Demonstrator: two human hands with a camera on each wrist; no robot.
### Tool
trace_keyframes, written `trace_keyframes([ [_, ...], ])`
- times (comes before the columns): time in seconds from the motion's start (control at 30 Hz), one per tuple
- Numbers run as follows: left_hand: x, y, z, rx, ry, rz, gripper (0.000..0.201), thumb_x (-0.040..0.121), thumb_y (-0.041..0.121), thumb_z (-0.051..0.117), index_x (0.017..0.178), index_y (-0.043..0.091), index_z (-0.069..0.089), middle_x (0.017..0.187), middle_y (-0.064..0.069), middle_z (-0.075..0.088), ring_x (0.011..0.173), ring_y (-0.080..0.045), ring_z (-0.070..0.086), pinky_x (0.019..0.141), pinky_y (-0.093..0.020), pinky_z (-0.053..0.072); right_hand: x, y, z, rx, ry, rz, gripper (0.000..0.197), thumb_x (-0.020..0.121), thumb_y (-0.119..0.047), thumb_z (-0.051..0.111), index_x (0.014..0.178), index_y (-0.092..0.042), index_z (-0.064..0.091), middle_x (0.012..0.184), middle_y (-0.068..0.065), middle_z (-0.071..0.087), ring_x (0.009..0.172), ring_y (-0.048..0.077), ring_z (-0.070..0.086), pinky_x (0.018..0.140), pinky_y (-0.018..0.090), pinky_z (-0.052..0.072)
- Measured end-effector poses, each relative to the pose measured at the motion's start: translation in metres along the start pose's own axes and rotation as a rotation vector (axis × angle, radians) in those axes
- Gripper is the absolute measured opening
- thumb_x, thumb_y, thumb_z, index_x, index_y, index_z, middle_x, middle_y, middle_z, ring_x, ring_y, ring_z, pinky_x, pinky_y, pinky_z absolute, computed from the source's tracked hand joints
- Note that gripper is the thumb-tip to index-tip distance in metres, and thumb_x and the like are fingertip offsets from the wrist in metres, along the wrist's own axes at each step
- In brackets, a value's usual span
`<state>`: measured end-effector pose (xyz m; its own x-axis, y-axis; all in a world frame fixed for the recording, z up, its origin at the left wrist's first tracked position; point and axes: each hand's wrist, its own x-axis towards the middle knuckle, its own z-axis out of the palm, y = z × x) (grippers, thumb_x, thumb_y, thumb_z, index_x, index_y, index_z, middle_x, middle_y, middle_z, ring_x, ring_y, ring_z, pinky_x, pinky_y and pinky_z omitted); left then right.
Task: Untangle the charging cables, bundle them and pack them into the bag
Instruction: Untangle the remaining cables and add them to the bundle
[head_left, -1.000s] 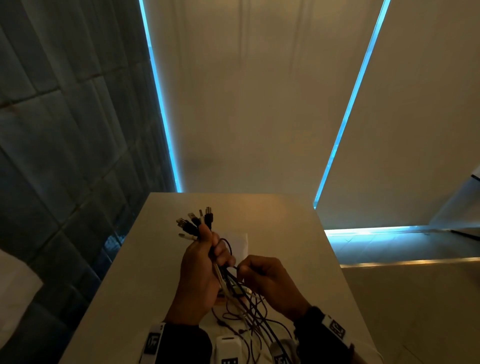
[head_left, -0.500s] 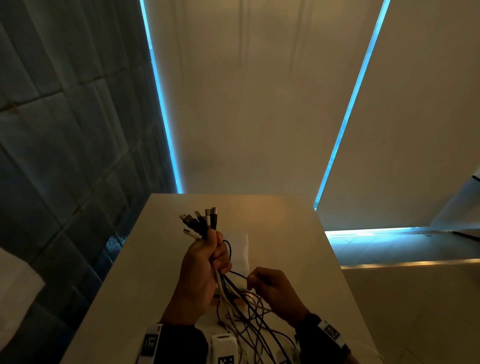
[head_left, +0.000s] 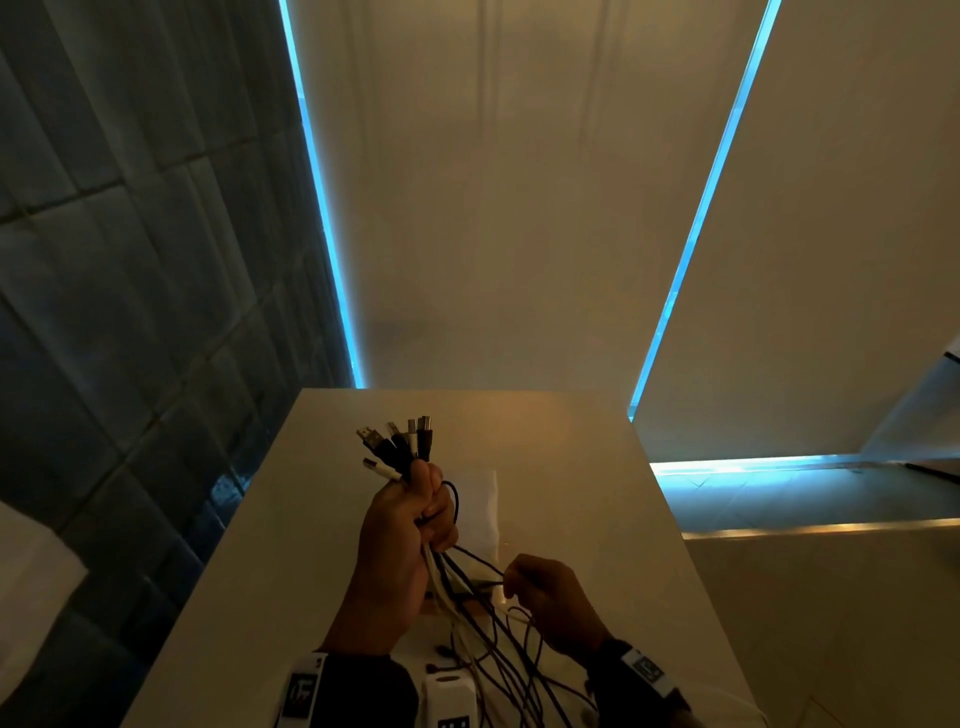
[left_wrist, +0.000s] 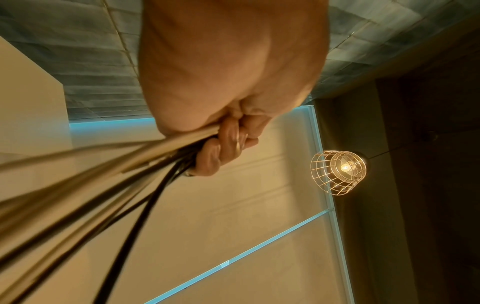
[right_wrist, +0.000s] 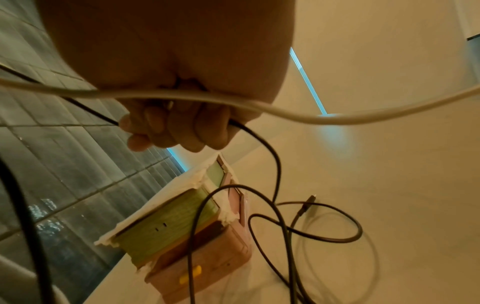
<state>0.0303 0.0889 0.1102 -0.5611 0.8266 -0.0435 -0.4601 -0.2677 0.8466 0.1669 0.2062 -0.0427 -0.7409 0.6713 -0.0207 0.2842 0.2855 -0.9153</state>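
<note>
My left hand is raised above the table and grips a bundle of black and white charging cables. Their plugs stick up out of the fist. The left wrist view shows the fingers curled round the cables, which run down to the left. My right hand is lower and to the right and pinches one thin black cable coming from the bundle. In the right wrist view the fingers curl round that black cable, and a white cable crosses in front. A pink and green pouch lies on the table below.
The narrow beige table ends against a pale wall ahead; a dark tiled wall drops off at the left. Loose black cable loops with a plug lie on the tabletop. A pale flat sheet lies behind my left hand. A caged lamp hangs overhead.
My left hand has lifted the plug bundle slightly. My right hand has slid down and to the right along the black cable, away from the left hand.
</note>
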Motion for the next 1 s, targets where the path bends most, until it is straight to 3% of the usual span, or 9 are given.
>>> trace_keyframes([
  [0.3,0.002,0.004,-0.003,-0.004,0.02,-0.025,0.029,0.084,0.034,0.043,0.067,0.012,0.037,0.049,0.006,0.029,0.039,-0.006,0.024,0.042,-0.022,0.022,0.009,0.017,0.0,-0.111,0.091,0.126,0.036,0.092,-0.012,0.055,0.059,-0.027,0.056,0.054,-0.007,0.05,0.049,0.002,0.044,0.057,0.024,0.038],
  [0.37,0.002,0.004,-0.004,0.001,0.039,-0.046,0.03,0.09,0.032,0.041,0.068,0.012,0.038,0.049,0.006,0.031,0.039,-0.006,0.027,0.042,-0.021,0.023,0.012,0.001,-0.003,-0.109,0.16,0.112,0.031,0.093,-0.013,0.056,0.063,-0.02,0.06,0.055,-0.007,0.052,0.05,0.001,0.046,0.057,0.021,0.038],
  [0.5,0.005,0.003,-0.007,0.019,0.081,-0.087,0.033,0.099,0.027,0.034,0.07,0.012,0.039,0.055,0.002,0.035,0.043,-0.008,0.034,0.043,-0.021,0.026,0.01,-0.06,-0.017,0.157,0.222,-0.034,0.022,0.093,-0.014,0.057,0.074,-0.003,0.062,0.056,-0.003,0.046,0.047,0.006,0.037,0.048,0.022,0.032],
  [0.57,0.004,0.001,-0.005,0.032,0.101,-0.1,0.032,0.099,0.027,0.035,0.071,0.011,0.041,0.059,-0.001,0.041,0.047,-0.011,0.04,0.046,-0.023,0.03,0.004,-0.094,-0.024,0.276,0.18,-0.135,0.021,0.095,-0.013,0.056,0.077,-0.003,0.061,0.053,-0.007,0.043,0.045,0.008,0.033,0.044,0.021,0.029],
  [0.7,0.0,0.0,0.0,0.064,0.149,-0.086,0.033,0.1,0.026,0.037,0.078,0.007,0.052,0.066,-0.007,0.063,0.067,-0.022,0.053,0.064,-0.034,0.039,-0.011,-0.137,-0.026,0.332,0.0,-0.273,0.021,0.096,-0.013,0.055,0.077,-0.007,0.062,0.053,-0.01,0.045,0.047,0.005,0.035,0.046,0.018,0.03],
  [0.77,-0.001,0.002,0.002,0.017,0.146,-0.086,0.03,0.098,0.027,0.04,0.079,0.008,0.053,0.073,-0.009,0.064,0.071,-0.024,0.058,0.068,-0.036,0.043,-0.015,-0.142,-0.024,0.298,-0.098,-0.26,0.022,0.095,-0.007,0.055,0.075,-0.01,0.063,0.054,-0.011,0.049,0.047,0.0,0.038,0.049,0.014,0.032],
  [0.83,-0.002,0.005,0.004,-0.09,0.126,-0.072,0.028,0.095,0.028,0.042,0.076,0.009,0.049,0.068,-0.007,0.056,0.067,-0.023,0.058,0.07,-0.039,0.047,-0.018,-0.138,-0.021,0.281,-0.158,-0.229,0.021,0.094,-0.001,0.054,0.075,-0.007,0.062,0.054,-0.013,0.052,0.048,-0.002,0.042,0.052,0.009,0.034],
  [0.9,-0.003,0.007,0.005,-0.157,0.112,-0.048,0.031,0.097,0.028,0.039,0.073,0.01,0.045,0.062,-0.003,0.046,0.057,-0.019,0.051,0.069,-0.039,0.047,-0.018,-0.129,-0.02,0.297,-0.176,-0.197,0.02,0.094,0.0,0.053,0.076,-0.004,0.06,0.053,-0.015,0.054,0.048,-0.003,0.043,0.052,0.008,0.034],
  [1.0,-0.005,0.009,0.004,-0.152,0.073,-0.03,0.029,0.092,0.032,0.041,0.072,0.012,0.042,0.061,0.0,0.041,0.048,-0.013,0.037,0.053,-0.029,0.039,-0.017,-0.113,-0.017,0.314,-0.173,-0.156,0.021,0.095,-0.004,0.053,0.076,-0.004,0.06,0.053,-0.013,0.05,0.047,-0.001,0.038,0.05,0.012,0.032],
])
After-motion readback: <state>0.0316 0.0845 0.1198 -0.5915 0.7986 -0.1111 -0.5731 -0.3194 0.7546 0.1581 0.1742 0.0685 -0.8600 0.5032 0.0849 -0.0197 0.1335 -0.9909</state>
